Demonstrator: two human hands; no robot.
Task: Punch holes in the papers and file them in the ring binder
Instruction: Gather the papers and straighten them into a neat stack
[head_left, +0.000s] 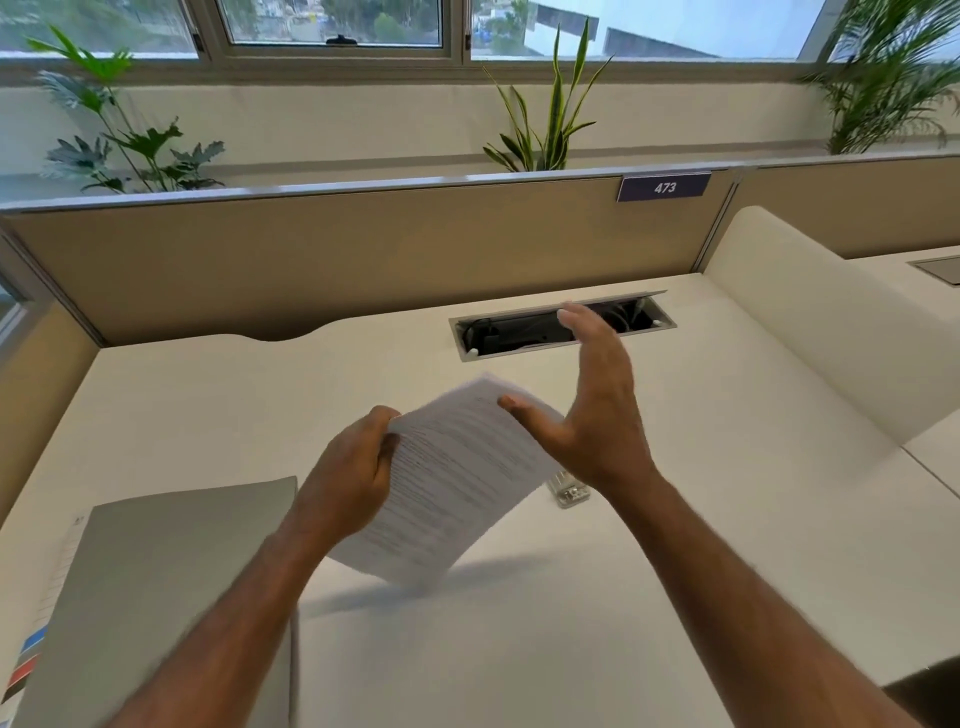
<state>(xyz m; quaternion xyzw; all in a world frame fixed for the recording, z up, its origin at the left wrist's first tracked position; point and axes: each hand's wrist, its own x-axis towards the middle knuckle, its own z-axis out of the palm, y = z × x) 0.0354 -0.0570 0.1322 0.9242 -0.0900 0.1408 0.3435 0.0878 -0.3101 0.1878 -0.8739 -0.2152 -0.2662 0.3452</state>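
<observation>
Gripping papers (457, 478), likely light and floppy, by one edge in curled left hand (353, 467); spread right hand (597, 415) at opposite edge.

Looks like an office workstation: fabric partition (363, 260) at 12 o'clock, number plate (664, 187) at 1 o'clock, cable hatch (498, 335) sunk in white desk (571, 623), windows (332, 21) beyond.

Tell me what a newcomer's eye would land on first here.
The sheaf of printed papers, held tilted above the middle of the white desk: the left hand grips its left edge, and the right hand, fingers straight, touches its right edge. Next, the grey binder lying flat at the near left.
</observation>
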